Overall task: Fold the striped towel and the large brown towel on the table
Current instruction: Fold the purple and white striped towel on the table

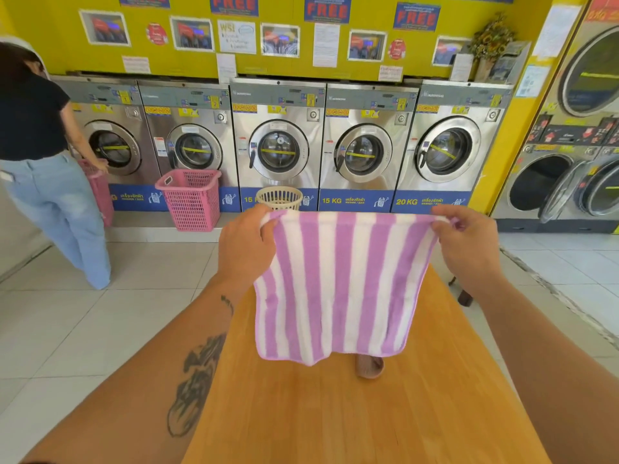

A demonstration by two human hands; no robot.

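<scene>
The purple-and-white striped towel (338,283) hangs in the air above the wooden table (351,413), stretched flat by its top edge. My left hand (246,242) pinches its top left corner, and my right hand (469,242) pinches its top right corner. The towel's lower edge hangs just above the tabletop. A small piece of brown cloth (369,366) lies on the table, mostly hidden behind the striped towel's bottom edge.
A row of washing machines (278,142) lines the yellow wall ahead. A pink basket (189,199) and a beige basket (279,197) stand on the floor before them. A person (43,155) stands at the leftmost machine. Dryers (569,162) are on the right.
</scene>
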